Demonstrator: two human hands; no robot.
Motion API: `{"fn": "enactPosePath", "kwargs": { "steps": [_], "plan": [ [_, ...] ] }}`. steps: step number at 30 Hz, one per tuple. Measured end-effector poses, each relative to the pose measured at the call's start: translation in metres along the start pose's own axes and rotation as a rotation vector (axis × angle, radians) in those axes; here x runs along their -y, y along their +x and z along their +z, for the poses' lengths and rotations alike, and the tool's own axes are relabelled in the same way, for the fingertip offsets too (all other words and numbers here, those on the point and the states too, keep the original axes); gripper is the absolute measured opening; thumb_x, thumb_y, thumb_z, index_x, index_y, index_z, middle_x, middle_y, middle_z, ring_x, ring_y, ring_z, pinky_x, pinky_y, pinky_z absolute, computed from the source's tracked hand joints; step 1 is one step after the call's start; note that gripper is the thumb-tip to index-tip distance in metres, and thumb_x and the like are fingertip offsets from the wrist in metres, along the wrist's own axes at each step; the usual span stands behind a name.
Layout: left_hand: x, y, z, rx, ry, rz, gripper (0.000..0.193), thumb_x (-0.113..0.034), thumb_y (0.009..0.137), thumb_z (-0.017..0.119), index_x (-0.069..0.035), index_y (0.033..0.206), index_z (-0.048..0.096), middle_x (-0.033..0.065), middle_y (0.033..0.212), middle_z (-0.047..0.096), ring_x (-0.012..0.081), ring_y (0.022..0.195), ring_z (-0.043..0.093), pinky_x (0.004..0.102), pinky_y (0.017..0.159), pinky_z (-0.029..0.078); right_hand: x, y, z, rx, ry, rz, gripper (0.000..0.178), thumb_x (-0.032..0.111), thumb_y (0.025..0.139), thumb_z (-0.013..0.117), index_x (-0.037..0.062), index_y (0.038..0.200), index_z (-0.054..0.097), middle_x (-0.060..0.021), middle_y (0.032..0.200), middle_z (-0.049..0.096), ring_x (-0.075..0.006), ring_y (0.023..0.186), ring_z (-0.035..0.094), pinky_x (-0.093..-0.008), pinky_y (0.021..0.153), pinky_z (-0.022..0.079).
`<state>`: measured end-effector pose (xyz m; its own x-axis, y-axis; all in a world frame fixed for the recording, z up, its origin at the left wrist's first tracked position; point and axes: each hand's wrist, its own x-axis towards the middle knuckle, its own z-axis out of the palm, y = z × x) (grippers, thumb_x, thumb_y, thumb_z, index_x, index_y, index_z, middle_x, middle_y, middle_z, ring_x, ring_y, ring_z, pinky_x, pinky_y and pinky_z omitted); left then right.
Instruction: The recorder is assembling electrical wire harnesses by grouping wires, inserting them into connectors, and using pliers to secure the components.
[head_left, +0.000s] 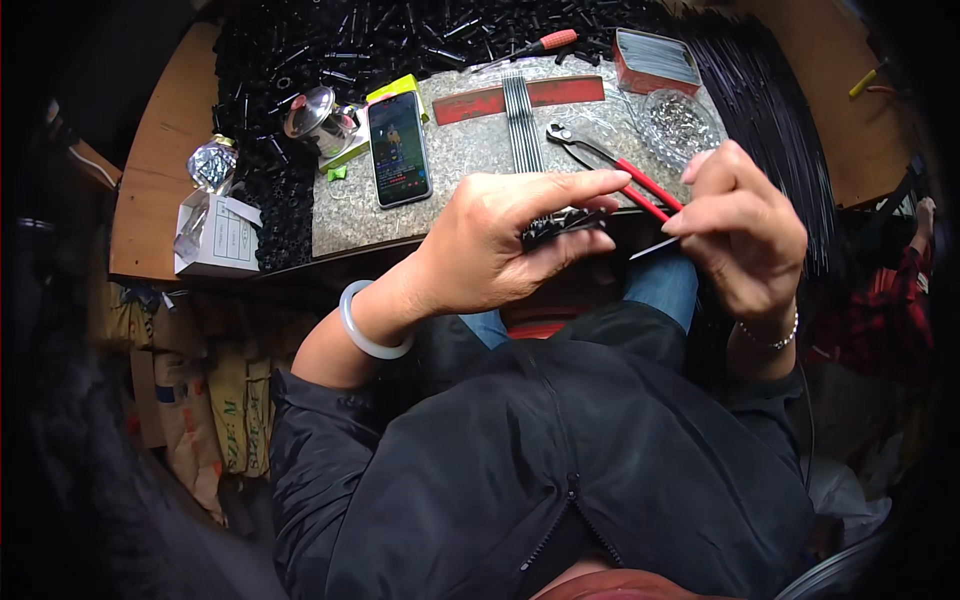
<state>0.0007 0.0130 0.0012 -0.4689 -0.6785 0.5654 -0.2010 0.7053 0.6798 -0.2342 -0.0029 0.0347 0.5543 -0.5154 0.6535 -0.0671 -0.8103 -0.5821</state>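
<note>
My left hand (500,235) is closed round a dark, ribbed black part (555,226), most of it hidden by the palm and fingers; its exact kind cannot be made out. To the right, my right hand (745,235) pinches a thin, pale metal pin (653,249) between thumb and fingertips. The pin's free end points left toward my left hand, a short gap apart from it. Just beyond the hands lie red-handled pliers (643,183), jaws pointing away to the left, the handle ends partly covered by my right hand.
On the mat (470,150) lie a phone (397,150), several metal rods (520,120) across a red bar (465,106), and a dish of small metal pieces (680,125). A red box (655,62), screwdriver (557,40), lidded metal pot (322,120) and white carton (217,238) stand around. Black parts (270,60) are heaped behind.
</note>
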Motion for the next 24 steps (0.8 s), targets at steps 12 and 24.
{"fn": "enactPosePath", "kwargs": {
  "steps": [12,24],
  "plan": [
    [-0.002,-0.005,0.007,0.028,0.172,0.063,0.022,-0.012,0.081,0.067,-0.008,0.103,0.066,0.0084,0.084,0.069,0.0247,0.076,0.068,0.0324,0.064,0.053,0.017,-0.017,0.011,-0.139,-0.401,-0.065,0.019,-0.001,0.071,0.073,0.0038,0.089,0.067,-0.0058,0.072,0.056,-0.0198,0.065,0.049,-0.0297,0.059,0.038],
    [-0.004,-0.006,0.006,0.102,0.251,0.049,0.021,-0.008,0.089,0.059,-0.003,0.108,0.067,0.0105,0.086,0.070,0.0220,0.077,0.069,0.0295,0.070,0.054,0.019,-0.017,0.009,-0.134,-0.426,-0.060,0.018,-0.002,0.072,0.072,0.0037,0.088,0.067,-0.0063,0.072,0.056,-0.0202,0.066,0.050,-0.0300,0.060,0.039]
  ]
}}
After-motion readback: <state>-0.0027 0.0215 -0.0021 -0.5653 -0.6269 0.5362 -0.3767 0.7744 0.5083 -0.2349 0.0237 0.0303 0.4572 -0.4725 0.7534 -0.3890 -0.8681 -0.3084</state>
